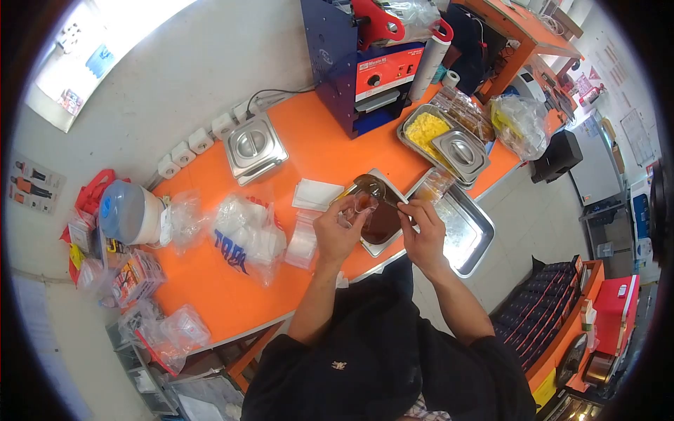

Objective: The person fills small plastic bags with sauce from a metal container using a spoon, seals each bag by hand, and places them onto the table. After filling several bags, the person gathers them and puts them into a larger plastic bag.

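Observation:
My left hand [338, 228] pinches a small clear plastic bag [363, 205] whose mouth faces up; some brown liquid shows at it. My right hand [423, 228] is closed on the handle of a metal ladle [371, 185], with the ladle's bowl tilted at the bag's mouth. Both hands are above a steel pan [390, 184] of dark brown sauce [382, 223] at the table's front edge. Left of the pan lie stacks of flat clear bags [302, 238] and white sheets [316, 195]. How full the bag is cannot be made out.
A lidded steel pan [254, 147] and a blue-red machine [375, 77] stand at the back of the orange table [256, 298]. To the right are a pan of yellow food [425, 131] and a shiny steel tray [467, 238]. A plastic bag [246, 235] lies left.

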Demonstrator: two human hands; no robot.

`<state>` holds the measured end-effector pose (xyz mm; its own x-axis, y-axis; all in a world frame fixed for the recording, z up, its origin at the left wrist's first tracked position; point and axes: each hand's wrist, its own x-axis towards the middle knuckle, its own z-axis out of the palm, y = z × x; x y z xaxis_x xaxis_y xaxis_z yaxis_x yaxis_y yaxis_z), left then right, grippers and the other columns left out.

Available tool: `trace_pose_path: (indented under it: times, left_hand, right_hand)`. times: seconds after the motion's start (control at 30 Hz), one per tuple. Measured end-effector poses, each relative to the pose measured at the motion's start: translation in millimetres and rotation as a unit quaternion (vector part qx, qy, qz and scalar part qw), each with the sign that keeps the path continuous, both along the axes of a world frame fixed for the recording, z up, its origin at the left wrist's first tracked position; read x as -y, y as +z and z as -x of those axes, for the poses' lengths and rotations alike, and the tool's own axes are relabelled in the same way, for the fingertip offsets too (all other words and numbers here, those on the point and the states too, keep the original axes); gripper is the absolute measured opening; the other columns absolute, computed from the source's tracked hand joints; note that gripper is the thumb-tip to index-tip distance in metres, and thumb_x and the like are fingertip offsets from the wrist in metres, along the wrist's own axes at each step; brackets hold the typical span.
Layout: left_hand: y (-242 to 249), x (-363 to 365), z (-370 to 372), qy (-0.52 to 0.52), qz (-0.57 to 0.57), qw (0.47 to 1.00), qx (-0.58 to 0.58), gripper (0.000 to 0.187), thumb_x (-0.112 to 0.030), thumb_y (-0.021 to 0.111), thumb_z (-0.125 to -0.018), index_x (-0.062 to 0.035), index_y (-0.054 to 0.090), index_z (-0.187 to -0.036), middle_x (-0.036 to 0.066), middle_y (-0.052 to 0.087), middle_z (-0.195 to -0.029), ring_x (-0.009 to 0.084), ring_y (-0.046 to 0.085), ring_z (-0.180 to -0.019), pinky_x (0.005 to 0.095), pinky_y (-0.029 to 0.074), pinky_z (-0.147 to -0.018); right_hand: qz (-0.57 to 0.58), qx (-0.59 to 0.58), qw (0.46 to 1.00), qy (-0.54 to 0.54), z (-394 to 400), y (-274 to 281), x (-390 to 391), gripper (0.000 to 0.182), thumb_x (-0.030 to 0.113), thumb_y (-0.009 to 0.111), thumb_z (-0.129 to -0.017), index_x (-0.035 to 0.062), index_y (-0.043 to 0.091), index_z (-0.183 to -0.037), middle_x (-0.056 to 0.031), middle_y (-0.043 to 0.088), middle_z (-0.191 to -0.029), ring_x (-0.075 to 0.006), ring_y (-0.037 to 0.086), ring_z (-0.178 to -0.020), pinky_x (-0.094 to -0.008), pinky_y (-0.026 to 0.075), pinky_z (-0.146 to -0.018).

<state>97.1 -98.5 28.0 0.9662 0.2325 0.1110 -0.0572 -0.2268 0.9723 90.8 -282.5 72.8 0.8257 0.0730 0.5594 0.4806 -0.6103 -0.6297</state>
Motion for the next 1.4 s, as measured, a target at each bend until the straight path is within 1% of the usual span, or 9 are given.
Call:
trace_pose_path:
  times: [0.1,0.17,0.5,0.63,0.7,0.77,0.93,1.2,1.4]
  left_hand:
    - [-4.0,1.4,-1.9,0.0,0.01,0.996,0.087,0.04,-0.012,0.085,-0.079,0.0028,0.07,-0.114,0.009,0.078,-0.098,0.0016,0.059,-0.061,0.0202,0.047,-0.056]
    - [2.5,1.7,0.0,0.002,-0.001,0.997,0.073,0.034,-0.01,0.085,-0.079,0.003,0.071,-0.107,0.014,0.076,-0.098,0.0141,0.07,-0.083,0.0272,0.055,-0.075]
    - [-6.1,-1.9,5.1,0.024,0.025,0.999,0.035,0.038,-0.01,0.086,-0.077,0.0032,0.07,-0.108,0.013,0.075,-0.1,0.0166,0.071,-0.089,0.0281,0.055,-0.081]
    - [-9.2,-2.2,9.4,0.031,0.016,0.997,0.063,0.04,-0.011,0.087,-0.076,0.0023,0.069,-0.11,0.012,0.075,-0.1,0.0164,0.072,-0.088,0.0268,0.055,-0.077]
    - [-5.6,-1.3,13.1,0.029,0.022,0.998,0.041,0.04,-0.011,0.087,-0.076,0.0013,0.069,-0.11,0.012,0.075,-0.099,0.0162,0.072,-0.087,0.0262,0.055,-0.075]
    - [-4.3,2.4,13.2,0.03,-0.03,0.992,0.12,0.04,-0.01,0.088,-0.076,0.0,0.071,-0.11,0.005,0.075,-0.093,-0.0002,0.046,-0.056,0.0169,0.037,-0.051]
    - [22.1,-3.4,18.2,-0.044,-0.004,0.994,0.102,0.035,-0.007,0.086,-0.078,-0.0006,0.071,-0.109,0.004,0.073,-0.089,0.0038,0.053,-0.06,0.019,0.04,-0.052]
    - [29.0,-16.1,29.4,-0.143,0.137,0.98,-0.002,0.012,-0.008,0.074,-0.091,-0.001,0.071,-0.1,0.002,0.067,-0.081,0.0008,0.054,-0.058,0.0186,0.038,-0.048]
    - [30.4,-8.2,34.2,-0.134,0.189,0.971,-0.065,0.011,-0.012,0.071,-0.095,-0.0023,0.069,-0.099,-0.004,0.06,-0.064,-0.0009,0.047,-0.051,0.0181,0.031,-0.045]
  right_hand:
    - [0.008,-0.014,1.0,0.006,2.2,0.2,-0.2,0.017,-0.001,0.07,-0.086,0.0022,0.068,-0.103,-0.0137,0.064,-0.095,-0.0336,0.066,-0.083,-0.038,0.053,-0.069]
    - [-0.028,-0.085,0.996,0.003,2.1,0.7,-0.2,0.017,0.0,0.07,-0.086,0.0021,0.068,-0.102,-0.0142,0.065,-0.094,-0.033,0.067,-0.082,-0.0374,0.053,-0.069]
    - [-0.103,-0.188,0.976,-0.043,-6.3,-50.5,11.2,0.021,0.005,0.072,-0.085,0.0019,0.068,-0.106,-0.0158,0.066,-0.092,-0.0324,0.067,-0.085,-0.0377,0.053,-0.072]
    - [0.121,-0.223,0.966,-0.038,-2.1,-62.2,10.6,0.025,0.006,0.074,-0.082,0.0055,0.069,-0.107,-0.0151,0.063,-0.103,-0.0348,0.063,-0.096,-0.0453,0.051,-0.082]
    - [0.076,-0.055,0.996,-0.011,-1.3,-38.8,-3.5,0.027,0.007,0.076,-0.08,0.0081,0.07,-0.107,-0.0139,0.06,-0.111,-0.0337,0.059,-0.103,-0.045,0.048,-0.086]
    - [0.071,0.001,0.997,0.021,-1.7,-17.9,-12.7,0.028,0.007,0.076,-0.08,0.0088,0.07,-0.107,-0.0135,0.059,-0.114,-0.0326,0.058,-0.106,-0.0446,0.046,-0.088]
    - [0.101,0.085,0.99,0.056,-6.9,-9.1,-5.9,0.027,0.007,0.077,-0.078,0.008,0.069,-0.104,-0.0109,0.06,-0.112,-0.0289,0.057,-0.106,-0.0438,0.044,-0.092]
    - [-0.271,-0.192,0.936,0.115,14.8,-3.8,-6.1,0.034,-0.005,0.067,-0.089,0.0032,0.056,-0.12,-0.0082,0.063,-0.093,-0.0185,0.063,-0.089,-0.0323,0.051,-0.078]
    - [-0.25,-0.193,0.938,0.146,15.7,11.5,-6.3,0.051,-0.004,0.065,-0.09,0.0003,0.043,-0.136,-0.0072,0.063,-0.091,-0.0158,0.063,-0.087,-0.0307,0.05,-0.081]
